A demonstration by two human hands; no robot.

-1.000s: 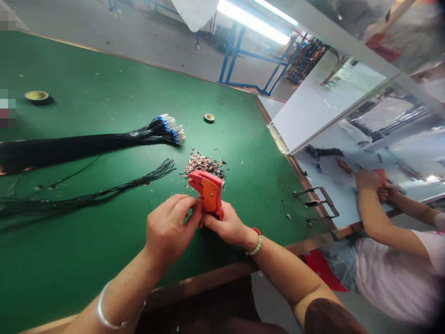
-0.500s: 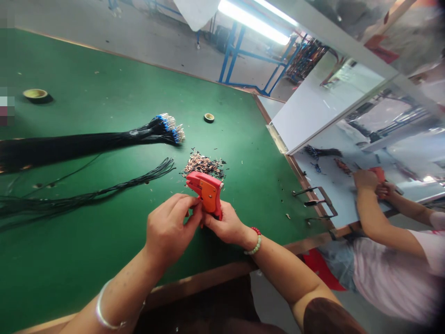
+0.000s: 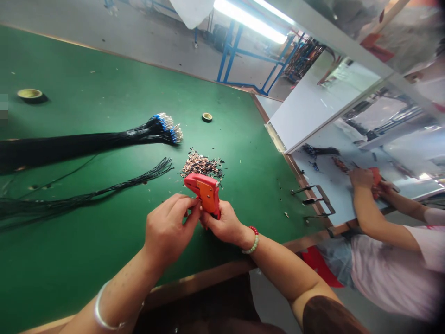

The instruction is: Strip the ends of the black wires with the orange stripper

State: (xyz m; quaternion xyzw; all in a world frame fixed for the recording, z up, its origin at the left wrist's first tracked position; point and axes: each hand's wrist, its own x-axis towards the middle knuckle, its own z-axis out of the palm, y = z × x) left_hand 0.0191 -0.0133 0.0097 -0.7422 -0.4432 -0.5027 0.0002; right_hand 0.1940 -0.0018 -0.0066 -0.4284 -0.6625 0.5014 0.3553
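A red and orange wire stripper (image 3: 206,192) stands over the green table, its handles wrapped by the fingers of my right hand (image 3: 225,225). Close against its jaw side, my left hand (image 3: 170,227) is closed in a pinch; whatever sits between the thumb and fingertips is too small to make out. Just beyond the tool lies a pile of copper and black wire scraps (image 3: 200,163). A thin bundle of black wires (image 3: 139,182) extends from the left toward the pile. Behind it rests a thick black wire bundle (image 3: 86,144) with blue and silver terminal ends (image 3: 167,126).
Two tape rolls, a larger one (image 3: 30,95) and a smaller one (image 3: 206,117), lie on the green table (image 3: 86,241). A metal bracket (image 3: 314,202) sits at its right edge. Beyond, a co-worker's hands (image 3: 365,181) hold a red tool at another table.
The whole view has shifted slightly. My hands and the wire stripper keep nearly the same pose, with the pinch still at the jaw side.
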